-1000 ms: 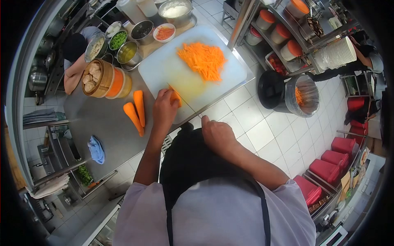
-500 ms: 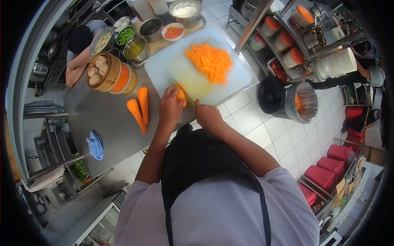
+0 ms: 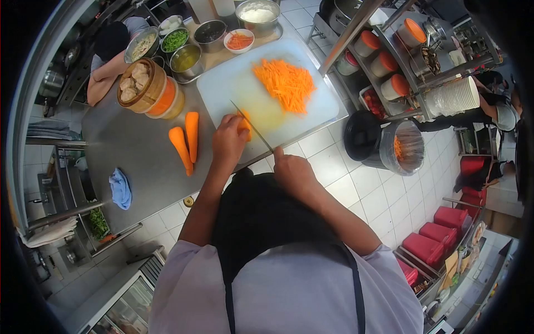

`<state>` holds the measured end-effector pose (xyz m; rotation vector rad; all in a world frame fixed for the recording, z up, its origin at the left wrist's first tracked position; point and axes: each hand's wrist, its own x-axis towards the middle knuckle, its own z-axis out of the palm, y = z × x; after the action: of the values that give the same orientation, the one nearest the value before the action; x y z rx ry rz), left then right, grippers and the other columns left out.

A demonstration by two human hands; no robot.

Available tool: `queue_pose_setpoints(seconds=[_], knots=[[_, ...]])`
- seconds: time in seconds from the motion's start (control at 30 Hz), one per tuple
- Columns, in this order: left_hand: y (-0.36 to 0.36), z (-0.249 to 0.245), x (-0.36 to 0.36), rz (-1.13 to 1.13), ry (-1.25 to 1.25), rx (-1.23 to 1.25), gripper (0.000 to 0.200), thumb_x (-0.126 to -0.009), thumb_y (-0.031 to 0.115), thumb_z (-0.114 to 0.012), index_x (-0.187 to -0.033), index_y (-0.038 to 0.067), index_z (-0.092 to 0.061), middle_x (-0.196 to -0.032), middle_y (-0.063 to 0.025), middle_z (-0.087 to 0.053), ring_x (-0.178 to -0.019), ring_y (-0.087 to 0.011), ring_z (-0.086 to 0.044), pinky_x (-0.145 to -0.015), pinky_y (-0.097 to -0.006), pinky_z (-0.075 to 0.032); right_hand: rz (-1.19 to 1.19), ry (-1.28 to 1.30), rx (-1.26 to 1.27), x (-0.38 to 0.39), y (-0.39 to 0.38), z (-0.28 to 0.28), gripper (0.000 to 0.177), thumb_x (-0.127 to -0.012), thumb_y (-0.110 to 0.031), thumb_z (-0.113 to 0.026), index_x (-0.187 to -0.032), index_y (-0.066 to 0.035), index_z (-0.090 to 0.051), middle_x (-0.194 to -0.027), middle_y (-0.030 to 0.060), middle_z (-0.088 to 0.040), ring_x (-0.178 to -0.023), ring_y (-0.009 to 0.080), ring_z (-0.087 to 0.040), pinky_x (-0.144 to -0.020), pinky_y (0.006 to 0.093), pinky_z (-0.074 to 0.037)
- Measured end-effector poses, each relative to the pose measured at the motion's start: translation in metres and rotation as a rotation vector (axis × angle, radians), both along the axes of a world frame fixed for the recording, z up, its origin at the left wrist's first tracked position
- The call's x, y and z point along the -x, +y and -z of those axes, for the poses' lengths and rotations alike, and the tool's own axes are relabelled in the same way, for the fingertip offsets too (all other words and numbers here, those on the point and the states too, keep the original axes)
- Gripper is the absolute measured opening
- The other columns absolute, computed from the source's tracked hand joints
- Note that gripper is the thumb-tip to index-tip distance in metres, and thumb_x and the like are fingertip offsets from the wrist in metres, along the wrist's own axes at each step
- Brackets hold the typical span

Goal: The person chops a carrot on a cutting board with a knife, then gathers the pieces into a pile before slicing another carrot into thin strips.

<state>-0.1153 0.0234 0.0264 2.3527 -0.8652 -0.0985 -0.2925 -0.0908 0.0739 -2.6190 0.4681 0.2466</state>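
Observation:
My right hand [image 3: 293, 171] is closed round the handle of a knife [image 3: 258, 133], whose blade points away to the upper left over the cutting board [image 3: 219, 86]. Against the blade's left side, a carrot piece [image 3: 248, 132] is pinned to the near edge of the board by the bent fingers of my left hand [image 3: 230, 138]. A heap of shredded carrot [image 3: 285, 84] lies on the far right of the board. Two peeled whole carrots [image 3: 181, 146] rest on the steel table to the left of my left hand.
A bamboo steamer [image 3: 146, 92] with dumplings stands left on the steel table [image 3: 119, 147], near a blue cloth [image 3: 120, 189]. Behind the board are several bowls, one with carrot strips [image 3: 239, 41]. A lined bin [image 3: 401, 147] is at right. Another person's arm [image 3: 105, 78] rests at far left.
My right hand has moved slightly right and down with the knife, and the blade has shifted with it. My left hand stays on the carrot piece. The whole view has shifted a little.

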Motion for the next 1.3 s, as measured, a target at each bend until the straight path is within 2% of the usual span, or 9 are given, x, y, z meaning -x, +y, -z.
queue_pose_setpoints(seconds=[0.2, 0.33, 0.43, 0.6, 0.73, 0.83, 0.93, 1.03, 1.3], knots=[[0.000, 0.006, -0.003, -0.005, 0.030, 0.009, 0.035, -0.082, 0.012, -0.079, -0.115, 0.004, -0.071, -0.123, -0.0114, -0.068, -0.105, -0.0349, -0.070, -0.089, -0.0444, -0.057, -0.019, 0.008, 0.043, -0.005, 0.004, -0.012, 0.012, -0.088, -0.001, -0.059, -0.096, 0.002, -0.052, -0.073, 0.0217, -0.071, -0.068, 0.0371, -0.074, -0.060, 0.0460, -0.059], [0.000, 0.002, -0.002, -0.005, 0.006, 0.015, 0.033, -0.082, 0.011, -0.079, -0.113, 0.004, -0.071, -0.122, -0.0113, -0.068, -0.104, -0.0354, -0.070, -0.088, -0.0444, -0.057, -0.059, -0.079, 0.102, -0.036, 0.003, 0.022, 0.012, -0.088, -0.002, -0.061, -0.097, 0.001, -0.052, -0.073, 0.0197, -0.071, -0.067, 0.0347, -0.075, -0.057, 0.0439, -0.059], [0.001, 0.002, -0.003, -0.003, 0.011, 0.018, 0.034, -0.081, 0.011, -0.079, -0.114, 0.006, -0.072, -0.123, -0.0111, -0.069, -0.105, -0.0351, -0.070, -0.089, -0.0438, -0.057, -0.077, -0.165, 0.140, -0.074, -0.003, 0.057, 0.018, -0.091, -0.006, -0.058, -0.105, 0.004, -0.054, -0.069, 0.0171, -0.069, -0.063, 0.0350, -0.072, -0.056, 0.0442, -0.058], [0.002, 0.009, -0.004, 0.002, -0.029, 0.068, 0.033, -0.080, 0.010, -0.082, -0.110, 0.004, -0.070, -0.120, -0.0132, -0.068, -0.102, -0.0380, -0.070, -0.086, -0.0459, -0.058, -0.064, -0.160, 0.149, -0.098, -0.004, 0.072, 0.014, -0.094, -0.013, -0.060, -0.099, -0.001, -0.056, -0.072, 0.0164, -0.072, -0.067, 0.0310, -0.075, -0.058, 0.0407, -0.060], [0.002, 0.007, -0.003, -0.008, -0.013, 0.060, 0.033, -0.080, 0.011, -0.081, -0.111, 0.005, -0.070, -0.121, -0.0127, -0.068, -0.103, -0.0371, -0.069, -0.087, -0.0453, -0.057, -0.072, -0.149, 0.098, -0.091, -0.006, 0.072, 0.019, -0.095, -0.017, -0.061, -0.100, 0.001, -0.056, -0.071, 0.0186, -0.070, -0.068, 0.0360, -0.074, -0.060, 0.0453, -0.059], [0.003, 0.008, -0.002, -0.013, -0.001, 0.055, 0.034, -0.081, 0.011, -0.082, -0.112, 0.006, -0.071, -0.122, -0.0119, -0.068, -0.105, -0.0359, -0.069, -0.088, -0.0444, -0.057, 0.040, -0.328, -0.085, -0.061, -0.005, 0.062, 0.023, -0.098, -0.020, -0.060, -0.101, 0.002, -0.053, -0.070, 0.0229, -0.068, -0.068, 0.0423, -0.071, -0.060, 0.0516, -0.057], [0.004, 0.012, 0.000, -0.032, 0.009, 0.053, 0.035, -0.081, 0.013, -0.082, -0.113, 0.006, -0.071, -0.123, -0.0112, -0.068, -0.106, -0.0348, -0.069, -0.088, -0.0436, -0.057, 0.174, -0.312, -0.134, -0.031, -0.003, 0.064, 0.025, -0.101, -0.021, -0.058, -0.102, 0.003, -0.051, -0.069, 0.0268, -0.067, -0.067, 0.0469, -0.068, -0.060, 0.0556, -0.054], [0.004, 0.010, -0.002, -0.027, 0.026, 0.078, 0.035, -0.081, 0.013, -0.082, -0.113, 0.005, -0.071, -0.122, -0.0108, -0.068, -0.106, -0.0341, -0.069, -0.089, -0.0430, -0.057, 0.130, -0.164, -0.089, -0.018, -0.007, 0.050, 0.028, -0.104, -0.024, -0.058, -0.108, 0.001, -0.049, -0.073, 0.0268, -0.068, -0.069, 0.0480, -0.067, -0.063, 0.0569, -0.053], [0.007, 0.013, -0.002, -0.043, 0.053, 0.113, 0.034, -0.081, 0.013, -0.081, -0.113, 0.005, -0.072, -0.121, -0.0099, -0.069, -0.104, -0.0326, -0.071, -0.090, -0.0415, -0.057, 0.078, -0.100, 0.030, 0.001, 0.006, 0.006, 0.028, -0.101, -0.023, -0.061, -0.100, 0.002, -0.050, -0.068, 0.0244, -0.068, -0.065, 0.0428, -0.070, -0.059, 0.0518, -0.056]])
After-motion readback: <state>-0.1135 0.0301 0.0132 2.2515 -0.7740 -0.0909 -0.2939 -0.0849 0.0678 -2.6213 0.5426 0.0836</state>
